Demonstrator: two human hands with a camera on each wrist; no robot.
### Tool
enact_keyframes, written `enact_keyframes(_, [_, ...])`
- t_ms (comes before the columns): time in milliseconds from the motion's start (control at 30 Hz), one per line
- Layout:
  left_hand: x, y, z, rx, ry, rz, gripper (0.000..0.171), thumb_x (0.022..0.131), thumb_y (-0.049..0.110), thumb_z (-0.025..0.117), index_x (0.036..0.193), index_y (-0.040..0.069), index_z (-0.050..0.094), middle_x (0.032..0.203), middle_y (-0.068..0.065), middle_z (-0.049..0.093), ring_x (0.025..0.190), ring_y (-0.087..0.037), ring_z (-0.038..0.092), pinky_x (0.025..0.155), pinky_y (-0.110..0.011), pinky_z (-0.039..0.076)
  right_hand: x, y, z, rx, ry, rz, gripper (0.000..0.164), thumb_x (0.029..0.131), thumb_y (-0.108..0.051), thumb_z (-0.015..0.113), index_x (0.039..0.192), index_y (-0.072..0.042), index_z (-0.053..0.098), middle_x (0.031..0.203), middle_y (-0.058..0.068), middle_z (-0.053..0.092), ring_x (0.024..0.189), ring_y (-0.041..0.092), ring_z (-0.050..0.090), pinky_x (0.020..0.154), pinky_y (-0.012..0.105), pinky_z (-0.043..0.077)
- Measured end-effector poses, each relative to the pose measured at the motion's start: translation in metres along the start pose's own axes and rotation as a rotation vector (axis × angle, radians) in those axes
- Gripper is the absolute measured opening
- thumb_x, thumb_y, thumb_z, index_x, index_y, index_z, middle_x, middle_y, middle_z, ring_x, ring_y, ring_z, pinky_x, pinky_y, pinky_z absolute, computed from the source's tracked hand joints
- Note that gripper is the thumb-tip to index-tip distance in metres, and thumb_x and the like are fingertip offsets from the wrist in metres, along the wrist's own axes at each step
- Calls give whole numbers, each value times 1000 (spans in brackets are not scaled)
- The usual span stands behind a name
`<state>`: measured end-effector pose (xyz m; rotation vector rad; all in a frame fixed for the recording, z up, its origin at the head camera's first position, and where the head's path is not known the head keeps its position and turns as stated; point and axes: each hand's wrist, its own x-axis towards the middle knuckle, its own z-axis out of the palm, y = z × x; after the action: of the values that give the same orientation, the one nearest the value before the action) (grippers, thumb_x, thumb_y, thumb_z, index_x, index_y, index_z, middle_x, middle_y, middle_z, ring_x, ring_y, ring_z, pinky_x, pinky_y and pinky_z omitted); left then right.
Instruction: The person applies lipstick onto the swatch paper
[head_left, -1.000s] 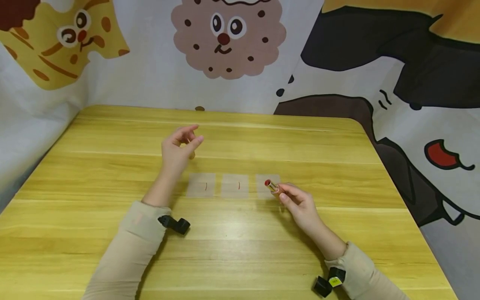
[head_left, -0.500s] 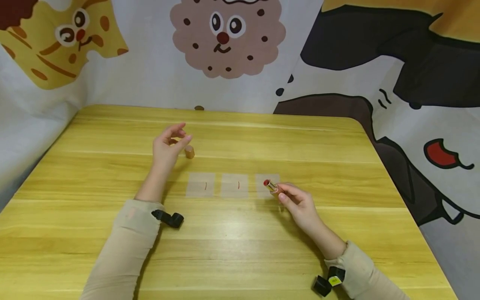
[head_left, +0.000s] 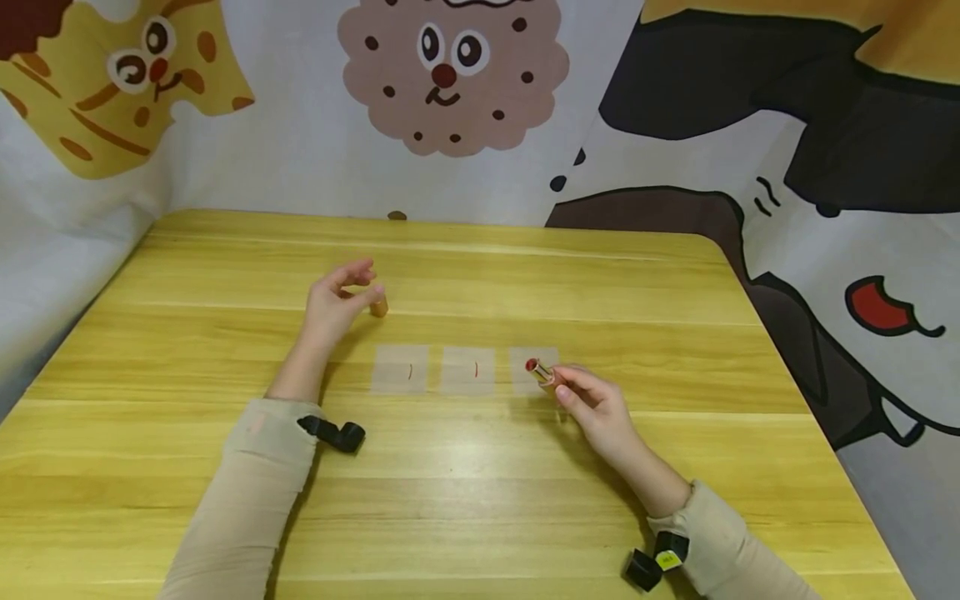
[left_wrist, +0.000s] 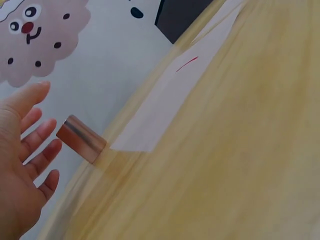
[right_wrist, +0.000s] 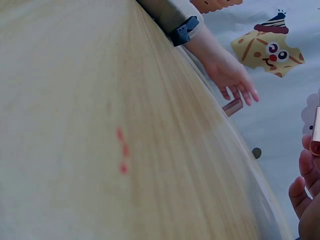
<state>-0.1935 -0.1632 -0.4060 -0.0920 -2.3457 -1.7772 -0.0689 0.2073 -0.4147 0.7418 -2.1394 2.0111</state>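
Observation:
An uncapped red lipstick [head_left: 546,377] is pinched between the thumb and fingers of my right hand [head_left: 603,417], its red tip pointing up and to the left. It is held over the rightmost paper square [head_left: 524,357]. At the left, a copper-coloured lipstick cap [head_left: 380,308] stands upright on the table, also seen in the left wrist view as a shiny cylinder [left_wrist: 81,139]. Beside it my left hand [head_left: 330,302] hovers with loosely bent fingers and nothing in them. A gap shows between those fingers and the cap in the left wrist view.
Two more paper squares, the left one [head_left: 390,358] and the middle one [head_left: 459,358], lie in a row on the wooden table [head_left: 450,500]; each bears a short red stroke. A cartoon-printed cloth [head_left: 285,125] hangs behind the table's far edge.
My left hand has moved left, bringing the cap into sight, then dropped slightly so the thumb overlaps the cap in the head view. My right hand keeps the lipstick in nearly the same place.

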Motion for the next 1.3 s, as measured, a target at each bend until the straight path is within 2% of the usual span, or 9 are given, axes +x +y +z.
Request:
enact_keyframes(167, [0,-7,-1,12,-55,-35,48,86,19,74,128,2,59,112,-13,62,102,-20,55,82,-28,42,0,0,-1,4,-6,-4,24,93,10,54,114,9,63,111,-4,65,91,8,61,73,20,51])
enact_keyframes(333, [-2,-10,-4,12,-136,-72,52,87,22,73,131,3,56,115,-13,61,97,-22,58,79,-24,47,0,-1,-1,-8,-14,10,22,93,9,54,114,13,61,111,-4,64,90,9,61,72,21,52])
enact_keyframes(433, [-4,-8,-6,0,-173,-91,52,87,20,73,132,1,55,116,-15,60,98,-24,57,78,-22,48,0,-2,-1,-11,-21,18,22,93,8,54,114,15,60,112,-4,64,88,11,61,70,23,53])
enact_keyframes(533, [-8,2,-7,-12,-191,-105,49,87,13,72,131,-3,55,115,-19,60,99,-28,56,76,-20,47,0,-2,-1,-17,-22,18,22,93,9,54,113,16,59,112,-4,64,86,12,61,69,23,53])
enact_keyframes(633, [-13,14,-8,-16,-201,-108,45,88,8,70,128,-7,55,113,-24,60,98,-30,56,75,-20,48,1,-2,-1,-23,-18,9,22,92,10,54,112,17,59,111,-4,65,83,12,60,69,22,52])
enact_keyframes(767, [-15,18,-9,-36,-212,-83,42,87,6,70,123,-11,56,107,-23,63,93,-27,58,73,-19,48,1,-2,-1,-28,-17,2,21,92,11,54,112,17,59,109,-4,65,80,14,59,67,22,51])
enact_keyframes(867, [-11,7,-8,-32,-212,-72,41,86,6,71,122,-10,58,106,-22,64,91,-25,59,73,-19,48,0,-3,-1,-29,-18,5,21,92,10,54,112,17,59,108,-4,65,78,15,59,65,22,51])
enact_keyframes(1033, [-4,-13,-6,24,-194,-76,41,86,14,74,121,-2,62,109,-19,65,92,-24,59,75,-21,48,1,-3,-1,-31,-23,12,21,93,9,54,112,17,59,107,-3,65,76,15,58,64,23,51])
enact_keyframes(1300, [-5,-14,-4,49,-167,-37,37,85,15,75,117,-2,66,104,-16,68,87,-18,61,74,-21,48,0,-3,-1,-16,-15,49,22,93,8,54,113,16,59,109,-3,66,87,12,63,70,23,52])
